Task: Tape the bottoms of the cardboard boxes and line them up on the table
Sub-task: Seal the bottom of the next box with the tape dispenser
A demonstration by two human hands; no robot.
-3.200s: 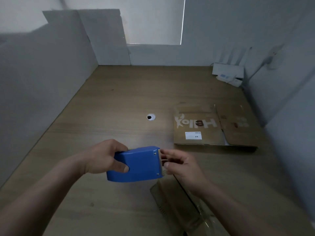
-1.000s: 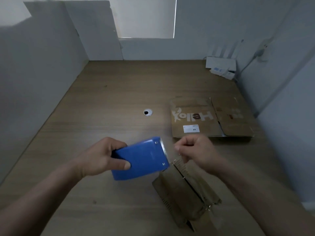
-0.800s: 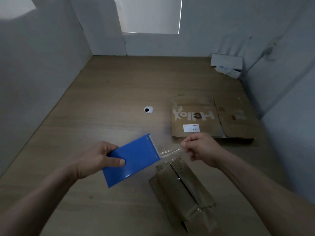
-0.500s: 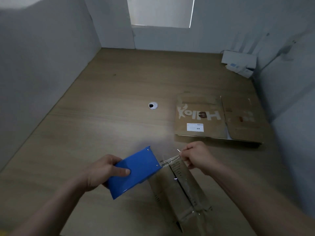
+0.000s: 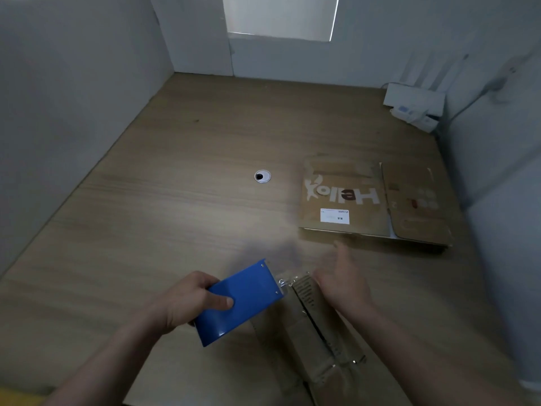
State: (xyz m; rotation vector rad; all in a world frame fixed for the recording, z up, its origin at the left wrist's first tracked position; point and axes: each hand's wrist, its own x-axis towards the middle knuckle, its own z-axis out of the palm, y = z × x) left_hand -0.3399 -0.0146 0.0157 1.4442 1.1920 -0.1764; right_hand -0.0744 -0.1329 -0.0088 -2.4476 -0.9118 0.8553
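Note:
My left hand (image 5: pixel 187 303) grips a blue tape dispenser (image 5: pixel 238 301) just above the near part of the table. Its mouth meets the far end of a small cardboard box (image 5: pixel 310 329) that lies bottom-up, its two flaps meeting in a seam. Clear tape (image 5: pixel 285 284) runs from the dispenser onto that end. My right hand (image 5: pixel 341 281) is blurred, with fingers straight and pointing away, over the box's far right edge. I cannot tell whether it touches the box.
A stack of flattened cardboard boxes (image 5: pixel 374 200), one printed "Hello", lies at the right of the wooden table (image 5: pixel 175 215). A round cable hole (image 5: pixel 262 176) sits mid-table. A white router (image 5: pixel 414 105) stands in the far right corner. Grey partition walls enclose the table.
My right hand has let go of the tape end it was pinching and opened. The dispenser has come down to the box's far end.

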